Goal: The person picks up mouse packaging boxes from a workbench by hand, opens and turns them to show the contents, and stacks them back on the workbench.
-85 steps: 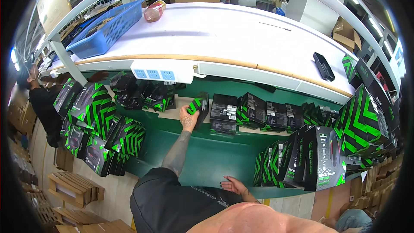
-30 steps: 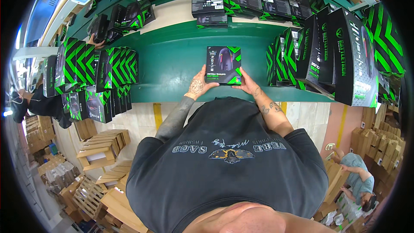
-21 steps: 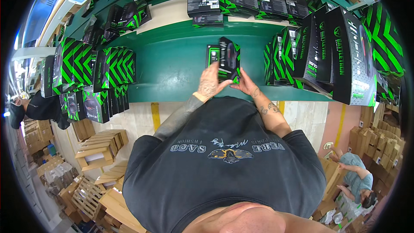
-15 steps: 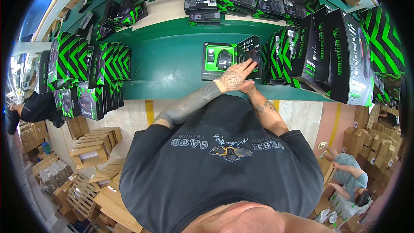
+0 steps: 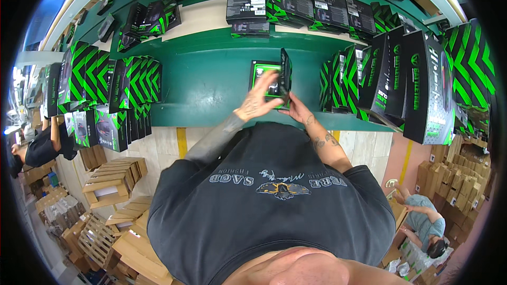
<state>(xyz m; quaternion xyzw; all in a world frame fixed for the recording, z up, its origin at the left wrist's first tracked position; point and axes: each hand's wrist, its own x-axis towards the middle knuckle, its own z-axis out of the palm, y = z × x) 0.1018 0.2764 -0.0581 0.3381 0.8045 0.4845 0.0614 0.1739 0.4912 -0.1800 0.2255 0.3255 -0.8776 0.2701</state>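
Observation:
On the green bench in front of me stands a small black box (image 5: 252, 78) with a bright green inner tray (image 5: 259, 67). Its hinged lid (image 5: 285, 74) stands nearly upright on the right side. Over the tray, my left hand (image 5: 257, 99) has its fingers apart and blurred at the tips. It covers much of the box's contents, including the computer mouse. My right hand (image 5: 299, 111) is at the near end of the lid, with thumb and fingers closed about its lower corner.
Black-and-green boxes stand in rows on the bench at left (image 5: 134, 82) and right (image 5: 346, 76). More boxes (image 5: 293, 2) line the raised shelf behind. Cartons (image 5: 113, 179) are stacked on the floor at left. A co-worker (image 5: 425, 219) is at lower right, another person (image 5: 45, 140) at far left.
The lid has swung up from lying open at the right to nearly upright. My left hand has moved left from the lid to over the tray; my right hand has come to the lid's corner.

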